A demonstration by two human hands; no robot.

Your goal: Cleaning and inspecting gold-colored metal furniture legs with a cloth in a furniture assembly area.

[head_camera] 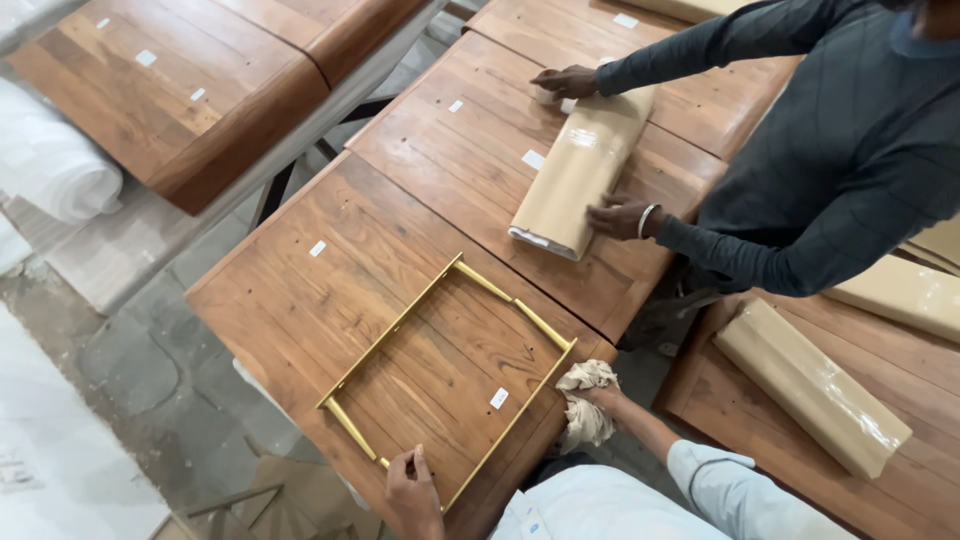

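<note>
A brass-coloured metal frame lies flat on a brown wooden tabletop, seen from above. The frame is a thin, shiny, open rectangle of slim bars, set at a slant, with the wood grain showing through its middle. Its far side and its left side each have a gap where the bar is broken off short.

The person's left hand rests at the near edge of the table, fingers curled down onto the near corner of the frame, pinning it. The right hand, at the right edge of the table, is closed around a crumpled cream cloth, which is pressed against the frame's right corner.

Small white stickers dot the wood.

Farther off, on the next tabletop, another person in a dark long-sleeved top has both hands on a long parcel wrapped in tan paper. A second such parcel lies on a table to the right. White foam rolls lie at far left.
</note>
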